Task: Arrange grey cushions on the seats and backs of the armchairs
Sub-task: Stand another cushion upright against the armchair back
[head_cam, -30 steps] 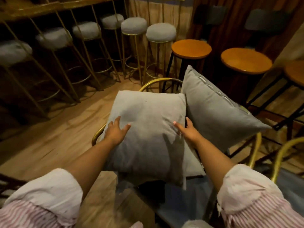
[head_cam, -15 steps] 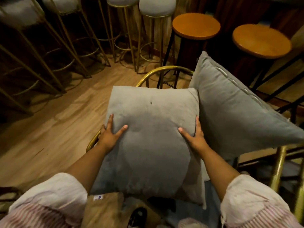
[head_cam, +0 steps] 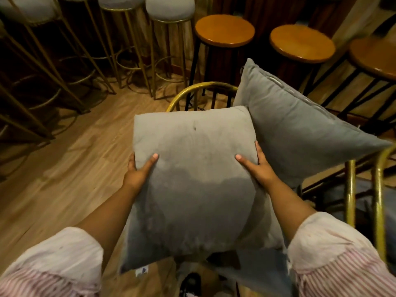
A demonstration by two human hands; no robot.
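A square grey cushion (head_cam: pixel 192 179) fills the middle of the view, above the seat of a gold-framed armchair (head_cam: pixel 192 88). My left hand (head_cam: pixel 139 170) grips its left edge, thumb on top. My right hand (head_cam: pixel 255 168) grips its right edge the same way. A second grey cushion (head_cam: pixel 300 129) leans tilted at the right side of the same armchair, its long edge touching the held cushion. The seat itself is hidden under the cushions.
Gold-legged bar stools with grey tops (head_cam: pixel 170 7) line the back left. Round wooden stools on black legs (head_cam: pixel 225 30) (head_cam: pixel 302 42) stand behind the armchair. Another gold chair frame (head_cam: pixel 377 200) is at the right. The wood floor (head_cam: pixel 53 168) spreads to the left.
Both hands have shifted from lying flat on the cushion's face to gripping its side edges. The view has tipped further down and closer to the armchair.
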